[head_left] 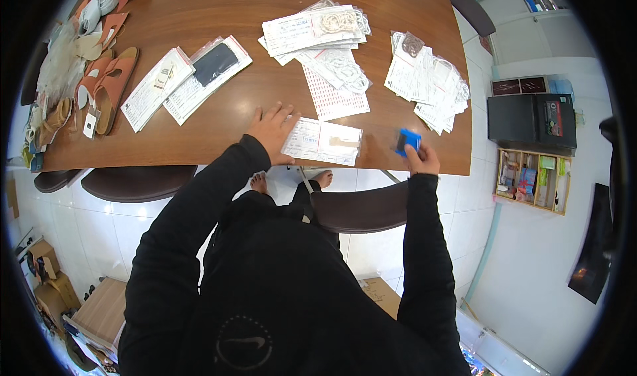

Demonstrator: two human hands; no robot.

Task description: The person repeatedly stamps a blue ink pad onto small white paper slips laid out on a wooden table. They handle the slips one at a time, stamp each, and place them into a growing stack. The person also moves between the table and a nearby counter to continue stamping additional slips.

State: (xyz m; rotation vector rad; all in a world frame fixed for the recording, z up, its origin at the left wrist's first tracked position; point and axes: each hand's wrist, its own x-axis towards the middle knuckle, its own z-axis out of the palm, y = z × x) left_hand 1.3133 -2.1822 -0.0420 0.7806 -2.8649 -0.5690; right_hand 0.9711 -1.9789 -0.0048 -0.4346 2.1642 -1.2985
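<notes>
The white card point(306, 144) lies flat near the counter's point(206, 137) near edge, between the two hands, printed side up with a tan piece on its right half. The left hand point(269, 134) is open, fingers spread, resting at the card's left end; the right hand point(423, 159) grips a small blue block point(408, 142) between thumb and fingers, apart from the card on its right. Good handling here probably means light, flat pressure from the left fingers so the card cannot slide, and a level, firm pinch on the block, clear of the tan piece. Just beyond the card, the red-marked sheet point(326, 97) and a heap of corded cards point(292, 35) limit the room on the far side. Another pile point(410, 77) sits far right, two stacks point(156, 87) and sandals point(114, 94) left; a brown chair point(361, 209) stands at the near edge.
</notes>
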